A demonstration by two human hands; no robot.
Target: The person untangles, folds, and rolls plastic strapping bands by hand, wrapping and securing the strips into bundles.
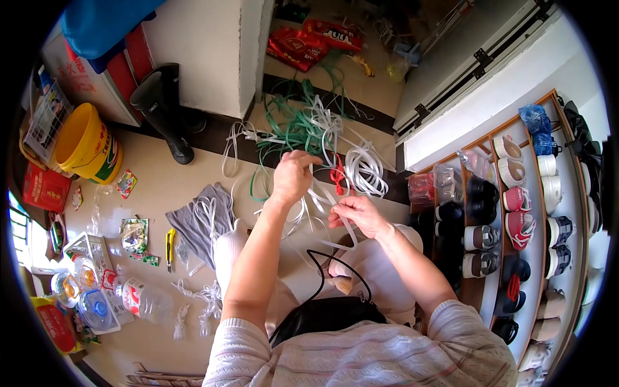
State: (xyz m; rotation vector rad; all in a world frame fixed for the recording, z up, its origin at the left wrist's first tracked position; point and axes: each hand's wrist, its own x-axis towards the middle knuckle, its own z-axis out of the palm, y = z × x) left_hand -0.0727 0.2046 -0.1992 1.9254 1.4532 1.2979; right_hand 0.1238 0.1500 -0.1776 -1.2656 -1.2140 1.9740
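White plastic strapping (320, 201) runs between my two hands in front of my knees. My left hand (295, 175) is closed with its fingers pinched at the upper end of the strap. Lower and to the right, my right hand (361, 214) pinches the same white strapping between thumb and fingers, and a loop hangs below it. Just beyond lies a coil of white strapping (366, 169) beside a red tie (337, 174). A tangle of green strapping (300, 126) spreads over the floor past my left hand.
A grey cloth (201, 222) and a yellow utility knife (170, 250) lie on the left floor. Farther left are a yellow bucket (90, 145), black rubber boots (161, 113) and a plastic bottle (145, 300). A shoe rack (500, 145) lines the right side.
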